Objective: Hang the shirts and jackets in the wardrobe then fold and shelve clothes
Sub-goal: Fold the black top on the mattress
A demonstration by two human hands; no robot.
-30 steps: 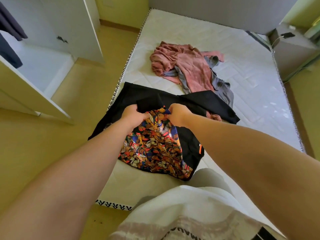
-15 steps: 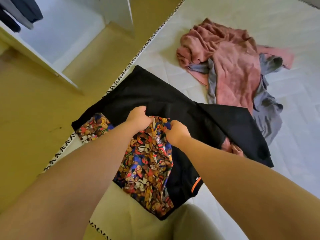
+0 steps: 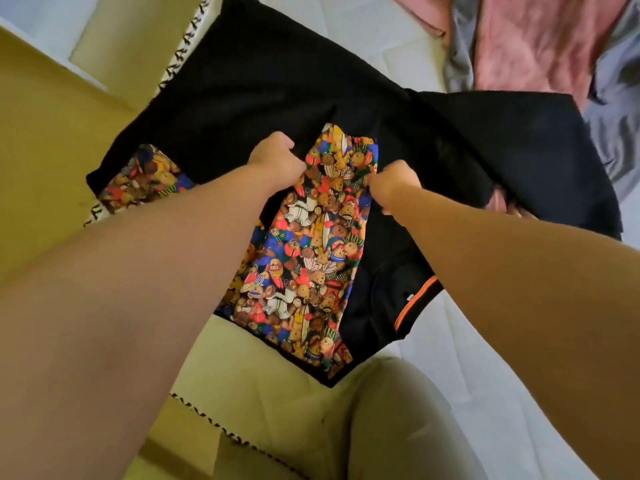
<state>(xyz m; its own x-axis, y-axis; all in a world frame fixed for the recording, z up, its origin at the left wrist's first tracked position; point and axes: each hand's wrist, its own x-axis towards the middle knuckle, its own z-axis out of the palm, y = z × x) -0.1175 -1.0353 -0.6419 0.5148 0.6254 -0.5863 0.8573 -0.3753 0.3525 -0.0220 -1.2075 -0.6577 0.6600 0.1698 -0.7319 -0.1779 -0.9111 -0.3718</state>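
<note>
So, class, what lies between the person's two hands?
In the head view, the top of the teddy-bear print panel of the black garment fills the gap between the left hand and the right hand.

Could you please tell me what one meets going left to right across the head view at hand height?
Yellow floor, left hand, teddy-bear print panel of the black garment both hands grip, right hand, grey garment.
</note>
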